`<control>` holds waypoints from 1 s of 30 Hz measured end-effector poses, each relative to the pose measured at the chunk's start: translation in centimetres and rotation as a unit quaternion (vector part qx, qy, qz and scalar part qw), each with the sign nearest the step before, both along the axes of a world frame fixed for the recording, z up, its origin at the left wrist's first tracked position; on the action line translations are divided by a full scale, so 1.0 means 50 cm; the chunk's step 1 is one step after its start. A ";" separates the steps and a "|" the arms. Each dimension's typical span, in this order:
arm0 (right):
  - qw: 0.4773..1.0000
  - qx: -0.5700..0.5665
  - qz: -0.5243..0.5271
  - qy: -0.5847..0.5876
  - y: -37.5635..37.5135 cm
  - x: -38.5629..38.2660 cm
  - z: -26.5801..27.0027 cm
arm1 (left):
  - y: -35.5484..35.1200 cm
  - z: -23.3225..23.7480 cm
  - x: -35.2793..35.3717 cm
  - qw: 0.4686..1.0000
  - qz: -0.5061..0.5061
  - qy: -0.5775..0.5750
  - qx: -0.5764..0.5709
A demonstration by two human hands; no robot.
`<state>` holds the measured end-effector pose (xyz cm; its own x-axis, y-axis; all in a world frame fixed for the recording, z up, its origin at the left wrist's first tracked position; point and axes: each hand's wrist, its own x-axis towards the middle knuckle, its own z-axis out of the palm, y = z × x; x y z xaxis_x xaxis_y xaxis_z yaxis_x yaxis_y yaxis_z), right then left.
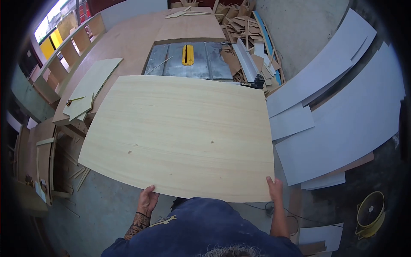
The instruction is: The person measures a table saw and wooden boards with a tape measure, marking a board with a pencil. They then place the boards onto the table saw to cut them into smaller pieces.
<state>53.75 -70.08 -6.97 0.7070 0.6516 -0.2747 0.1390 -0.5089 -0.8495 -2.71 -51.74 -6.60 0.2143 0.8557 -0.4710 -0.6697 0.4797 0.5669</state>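
Holding lg. pale wood panel point(180, 124) w/ both hands, approx. mid-view, directly in front of navy top point(205, 222). Gripping near edge w/ L hand point(147, 199), left of its middle, thumb over top face, other fingers mostly hidden below. Gripping right edge close to near R corner w/ R hand point(276, 188), thumb likewise on top, other fingers mostly out of sight. Showing a few sm. knots or marks on panel's top face. Reaching w/ panel's far edge to near side of metal saw top point(175, 55); can't tell if resting on it or held just above. Seeing yellow insert point(188, 55) w/ dark slot in saw top, plus thin strip point(159, 65) lying aslant to left of insert. Having black fitting point(258, 81) just beside panel's far R corner. Seeing brown worktop point(132, 36) on far & L sides of saw, w/ pale boards point(96, 79) & apparent tape measure point(68, 103) on its L part. Beyond saw, toward R, seeing heap of offcuts point(246, 28). Along R side, having overlapping white sheets point(338, 124), incl. several v. lg. ones. At lower R, seeing yellow round fan point(370, 209) & dark cable point(314, 219) near floor lvl.
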 end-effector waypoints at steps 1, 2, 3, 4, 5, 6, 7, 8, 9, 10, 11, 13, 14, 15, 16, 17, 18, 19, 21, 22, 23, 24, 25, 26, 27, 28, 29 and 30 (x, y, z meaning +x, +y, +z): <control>1.000 0.010 -0.001 0.011 0.000 -0.002 0.004 | 0.004 -0.013 -0.008 1.000 0.004 -0.006 -0.001; 1.000 0.011 -0.009 0.011 0.000 -0.002 -0.001 | 0.010 -0.023 -0.015 1.000 -0.003 -0.005 0.001; 1.000 0.015 -0.008 -0.008 0.004 -0.004 -0.010 | 0.019 -0.032 -0.026 1.000 0.001 -0.017 -0.015; 0.999 0.018 -0.008 -0.025 0.001 -0.009 -0.020 | 0.025 -0.041 -0.037 0.999 0.004 -0.026 -0.031; 1.000 0.017 -0.015 -0.020 0.010 -0.020 -0.017 | 0.036 -0.068 -0.053 0.999 0.016 -0.022 -0.034; 0.999 0.019 0.000 -0.027 0.034 -0.031 0.002 | 0.046 -0.070 -0.057 0.999 0.008 -0.014 -0.035; 0.999 0.024 0.015 -0.035 0.054 -0.034 0.012 | 0.057 -0.067 -0.059 0.999 0.023 -0.013 -0.024; 0.999 0.027 0.008 -0.030 0.072 -0.030 0.005 | 0.071 -0.066 -0.060 0.999 0.039 -0.014 -0.011; 0.998 0.028 0.021 -0.043 0.097 -0.021 -0.010 | 0.086 -0.071 -0.063 0.999 0.035 -0.011 -0.006; 0.997 0.030 0.037 -0.058 0.122 -0.015 -0.021 | 0.099 -0.076 -0.068 0.999 0.037 -0.010 -0.004; 0.997 0.036 0.039 -0.057 0.140 -0.008 -0.027 | 0.108 -0.068 -0.069 0.999 0.043 -0.009 -0.003; 0.998 0.031 0.050 -0.026 0.178 0.004 -0.035 | 0.118 -0.069 -0.059 0.999 0.038 -0.007 -0.001; 0.997 0.038 0.056 -0.026 0.194 0.019 -0.042 | 0.119 -0.064 -0.045 1.000 0.030 -0.004 -0.005; 0.997 0.054 0.055 -0.022 0.208 0.043 -0.050 | 0.112 -0.062 -0.023 0.999 0.030 0.014 0.005; 0.996 0.068 0.053 -0.015 0.213 0.063 -0.059 | 0.110 -0.059 -0.004 0.999 0.035 0.016 0.009; 0.997 0.040 0.059 -0.019 0.226 0.087 -0.045 | 0.108 -0.057 0.019 0.999 0.034 0.001 0.004; 0.997 0.040 0.064 -0.018 0.240 0.125 -0.060 | 0.106 -0.054 0.043 0.999 0.033 -0.016 0.000; 0.995 -0.005 0.059 -0.079 0.257 0.167 -0.097 | 0.104 -0.048 0.062 0.999 0.038 -0.015 -0.001; 0.987 -0.045 0.060 -0.141 0.291 0.186 -0.087 | 0.106 -0.040 0.093 0.997 0.004 -0.073 -0.017; 0.979 -0.078 0.059 -0.180 0.298 0.189 -0.055 | 0.107 -0.037 0.107 0.997 0.009 -0.072 -0.012; 0.968 -0.113 0.057 -0.217 0.301 0.184 -0.031 | 0.107 -0.039 0.120 0.997 -0.003 -0.073 -0.013; 0.968 -0.112 0.058 -0.217 0.298 0.171 -0.029 | 0.107 -0.043 0.129 0.997 -0.017 -0.074 -0.015; 0.948 -0.088 -0.010 -0.304 0.284 0.151 -0.030 | 0.108 -0.045 0.136 0.996 -0.024 -0.081 -0.023; 0.916 -0.063 -0.078 -0.388 0.270 0.130 -0.033 | 0.110 -0.046 0.145 0.996 -0.024 -0.081 -0.023; 0.916 -0.064 -0.077 -0.389 0.254 0.102 -0.036 | 0.108 -0.048 0.152 0.994 -0.033 -0.097 -0.030; 0.904 -0.045 -0.178 -0.385 0.238 0.063 -0.043 | 0.108 -0.052 0.155 0.992 -0.042 -0.111 -0.036; 0.883 -0.026 -0.277 -0.377 0.223 0.020 -0.053 | 0.107 -0.059 0.159 0.992 -0.041 -0.110 -0.037; 0.911 -0.024 -0.319 -0.261 0.211 -0.023 -0.081 | 0.108 -0.069 0.163 0.992 -0.040 -0.112 -0.048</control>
<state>52.59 -59.55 -11.02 0.9802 0.0581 0.1891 0.1795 -0.6623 -0.7274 5.44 -46.34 -10.05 0.3879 0.7854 -0.4823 -0.7311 0.5809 0.3579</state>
